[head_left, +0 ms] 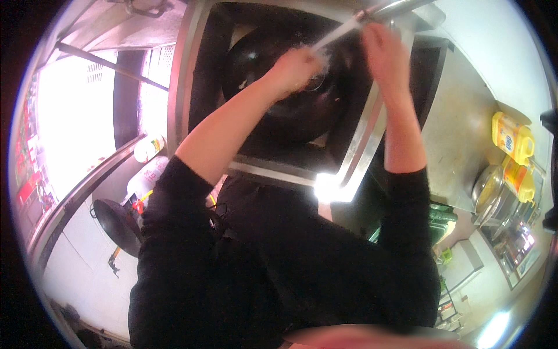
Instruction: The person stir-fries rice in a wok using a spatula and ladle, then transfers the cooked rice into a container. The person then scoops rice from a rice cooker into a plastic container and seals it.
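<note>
A large dark wok (290, 125) sits in a metal-framed stove. My left hand (297, 68) is over the wok's middle with its fingers curled; whatever they hold, if anything, is hidden by splashing water. A stream of water (339, 34) runs slantwise from a metal faucet (401, 7) at the top right and strikes that hand. My right hand (385, 51) is raised at the wok's right side, just below the faucet. Motion smears its fingers, so I cannot tell whether it touches the faucet. Small pale bits show inside the wok.
A steel counter (459, 110) stretches to the right, with yellow jugs (511, 139) and a metal bowl (487, 186) along its far side. To the left a second black pan (116, 224) and a white container (149, 148) are near a rail below a bright window.
</note>
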